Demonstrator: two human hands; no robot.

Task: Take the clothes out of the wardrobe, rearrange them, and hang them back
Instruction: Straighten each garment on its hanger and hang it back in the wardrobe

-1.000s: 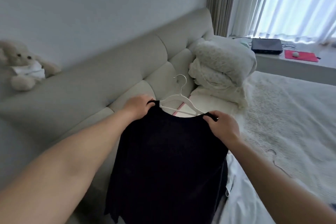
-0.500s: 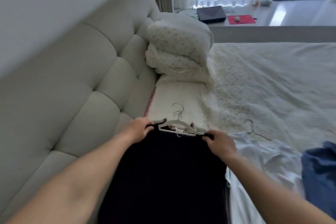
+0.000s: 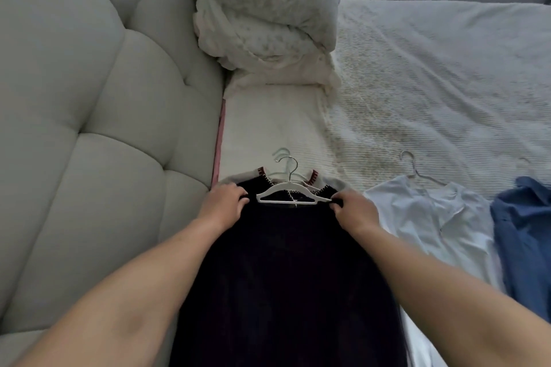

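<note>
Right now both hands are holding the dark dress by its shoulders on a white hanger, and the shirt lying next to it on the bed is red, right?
Not quite. The head view shows the left hand and right hand gripping the dark dress by its shoulders on the white hanger, but the shirt beside it on the bed is white, not red.

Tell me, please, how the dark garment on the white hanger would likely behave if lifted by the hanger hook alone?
The dark garment looks soft and floppy, draping flat, so it would probably hang limp and sway. Its shoulders sit at the ends of the white hanger, where the left hand and right hand pinch them, so one might slip off. It seems light.
</note>
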